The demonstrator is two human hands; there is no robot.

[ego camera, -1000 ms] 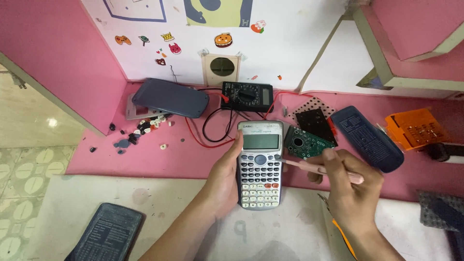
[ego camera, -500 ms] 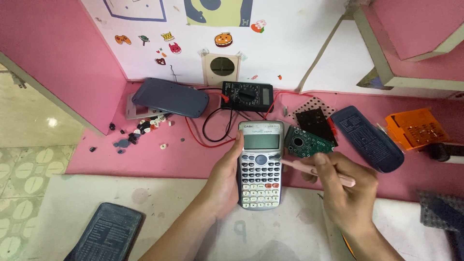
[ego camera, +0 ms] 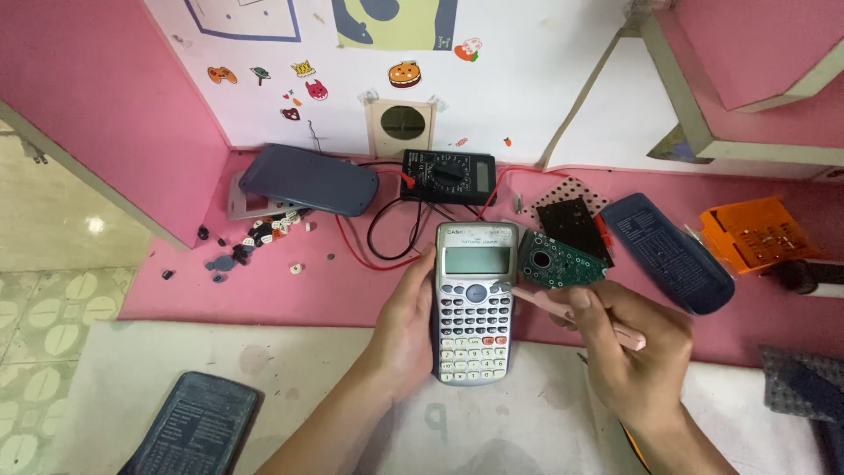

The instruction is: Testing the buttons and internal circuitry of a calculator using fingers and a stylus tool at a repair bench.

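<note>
Right now your left hand (ego camera: 406, 324) is wrapped around the left edge of a silver scientific calculator (ego camera: 475, 303), holding it face up at the centre of the frame, over the front edge of the pink desk (ego camera: 352, 290). Your right hand (ego camera: 629, 347) is closed around a slim pink tool (ego camera: 576, 312), gripped like a pen, and its tip meets the calculator's right side just below the display.

Just right of the calculator a green circuit board (ego camera: 561, 262) lies on the desk, with a black perforated panel (ego camera: 573, 215) above it. Further right sits a dark blue calculator cover (ego camera: 665, 253), and near the right edge of the frame an orange plastic part (ego camera: 758, 231).

Above the calculator, against the white wall, a black multimeter (ego camera: 447, 175) rests with its red and black leads (ego camera: 382, 237) looping down toward your left hand. At upper left another dark blue cover (ego camera: 308, 180) leans over a pale device, and loose small keys (ego camera: 259, 239) are scattered below it. At the lower left of the frame a dark cover with printed text (ego camera: 195, 425) lies on the pale lower surface.
</note>
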